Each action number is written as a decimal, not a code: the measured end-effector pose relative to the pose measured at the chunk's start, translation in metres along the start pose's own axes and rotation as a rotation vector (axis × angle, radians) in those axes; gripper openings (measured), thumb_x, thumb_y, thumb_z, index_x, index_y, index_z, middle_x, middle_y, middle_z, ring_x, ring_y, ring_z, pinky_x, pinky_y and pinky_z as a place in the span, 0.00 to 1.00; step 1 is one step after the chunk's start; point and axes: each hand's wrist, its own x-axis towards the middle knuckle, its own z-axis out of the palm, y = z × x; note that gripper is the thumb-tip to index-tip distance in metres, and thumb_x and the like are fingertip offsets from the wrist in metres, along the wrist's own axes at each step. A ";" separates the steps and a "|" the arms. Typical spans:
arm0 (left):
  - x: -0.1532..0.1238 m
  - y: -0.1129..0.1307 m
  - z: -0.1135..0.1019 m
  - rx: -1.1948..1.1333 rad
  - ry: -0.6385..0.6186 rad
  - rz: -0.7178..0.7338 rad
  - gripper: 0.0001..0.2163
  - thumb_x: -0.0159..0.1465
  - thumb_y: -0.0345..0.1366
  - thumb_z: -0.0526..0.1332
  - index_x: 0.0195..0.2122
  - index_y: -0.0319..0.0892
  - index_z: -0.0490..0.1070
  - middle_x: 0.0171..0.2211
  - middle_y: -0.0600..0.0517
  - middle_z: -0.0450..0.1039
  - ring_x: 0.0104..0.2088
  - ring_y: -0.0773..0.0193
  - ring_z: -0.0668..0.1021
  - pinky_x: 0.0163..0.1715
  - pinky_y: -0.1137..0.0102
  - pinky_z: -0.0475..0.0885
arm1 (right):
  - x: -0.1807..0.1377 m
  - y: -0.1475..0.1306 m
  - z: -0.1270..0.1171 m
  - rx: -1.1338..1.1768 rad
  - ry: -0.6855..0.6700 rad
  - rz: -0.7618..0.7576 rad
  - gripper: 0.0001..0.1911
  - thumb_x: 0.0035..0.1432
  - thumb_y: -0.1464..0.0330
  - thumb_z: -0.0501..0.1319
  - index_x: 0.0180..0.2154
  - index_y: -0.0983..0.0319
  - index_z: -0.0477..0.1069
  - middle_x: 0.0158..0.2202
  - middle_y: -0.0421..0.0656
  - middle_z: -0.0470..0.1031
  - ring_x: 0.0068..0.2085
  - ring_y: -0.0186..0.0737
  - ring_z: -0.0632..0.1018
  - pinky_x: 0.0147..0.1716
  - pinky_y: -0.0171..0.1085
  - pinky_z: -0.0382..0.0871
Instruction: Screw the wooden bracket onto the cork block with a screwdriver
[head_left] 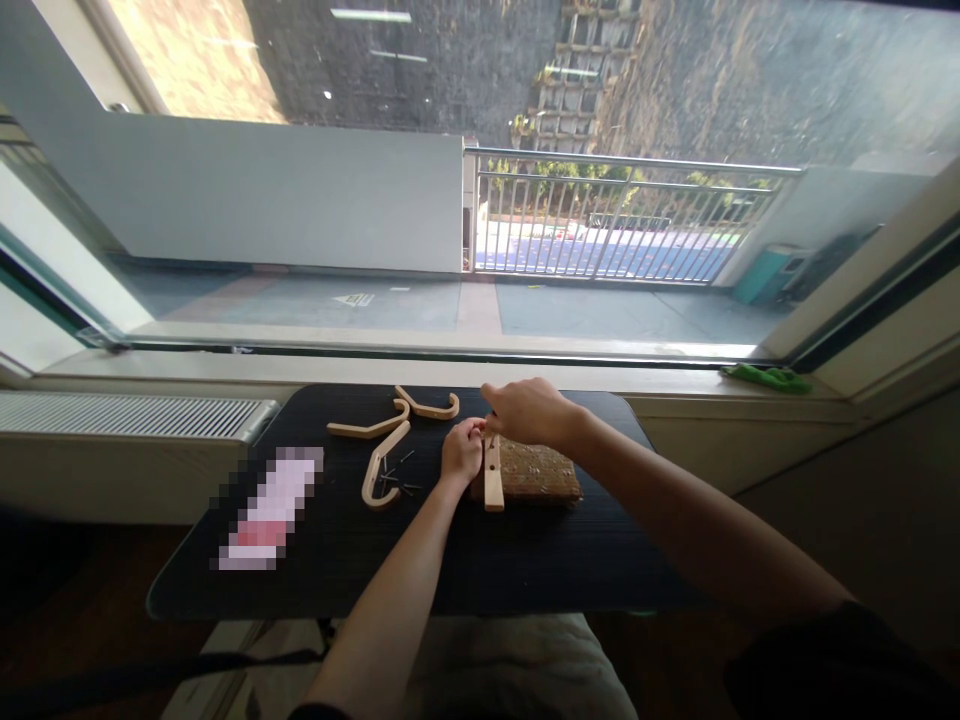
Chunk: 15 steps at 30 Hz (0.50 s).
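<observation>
A pale wooden hook [493, 487] with dark holes lies against the left end of a brown, rough-surfaced block [536, 472]. Its far end is hidden by my hands. My left hand [460, 455] is closed at the hook's left side, fingers pressed at its upper part. Just above, my right hand [529, 412] forms a fist over the hook's far end; whatever it grips is covered by the fingers. To the left lie more wooden hooks: one curved toward me [373, 480], another pointing left [367, 430], and a third at the back [427, 408]. Several dark screws [390, 474] are scattered beside the nearest one.
Everything lies on a dark table [315, 590] with rounded corners. A blurred pinkish item [274, 510] is at its left. Beyond the table are a window sill [570, 376] with a green cloth [765, 377] and, at left, a white radiator [127, 420].
</observation>
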 end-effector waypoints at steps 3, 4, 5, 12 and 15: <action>0.000 -0.001 0.000 -0.004 -0.002 0.002 0.15 0.63 0.29 0.51 0.41 0.43 0.79 0.39 0.49 0.82 0.41 0.59 0.79 0.41 0.70 0.70 | -0.003 0.002 -0.001 0.039 -0.036 -0.057 0.19 0.65 0.60 0.54 0.52 0.64 0.66 0.43 0.55 0.80 0.43 0.52 0.80 0.33 0.39 0.66; 0.000 -0.001 0.000 -0.005 -0.002 0.003 0.16 0.63 0.29 0.51 0.41 0.43 0.79 0.40 0.49 0.82 0.41 0.59 0.79 0.41 0.70 0.70 | -0.004 0.004 -0.001 0.052 -0.049 -0.072 0.19 0.65 0.59 0.53 0.51 0.63 0.67 0.42 0.55 0.80 0.42 0.51 0.80 0.32 0.38 0.65; 0.000 -0.001 0.000 -0.004 -0.001 0.004 0.16 0.63 0.29 0.52 0.41 0.43 0.79 0.40 0.49 0.82 0.41 0.59 0.79 0.41 0.70 0.70 | -0.004 0.005 -0.001 0.065 -0.061 -0.084 0.18 0.65 0.60 0.52 0.50 0.63 0.67 0.42 0.54 0.80 0.41 0.50 0.80 0.31 0.38 0.64; 0.000 0.000 0.000 0.011 0.003 0.001 0.15 0.63 0.28 0.52 0.39 0.42 0.78 0.38 0.49 0.81 0.39 0.60 0.78 0.39 0.70 0.69 | 0.000 0.010 0.005 0.135 -0.118 -0.156 0.14 0.65 0.63 0.51 0.48 0.62 0.66 0.39 0.50 0.79 0.34 0.42 0.77 0.25 0.35 0.58; 0.000 -0.001 0.001 0.022 0.006 -0.001 0.14 0.63 0.28 0.52 0.38 0.42 0.78 0.37 0.49 0.81 0.38 0.60 0.78 0.37 0.71 0.68 | 0.003 0.010 0.005 0.143 -0.137 -0.174 0.13 0.65 0.65 0.52 0.48 0.63 0.66 0.38 0.49 0.79 0.32 0.40 0.76 0.24 0.35 0.57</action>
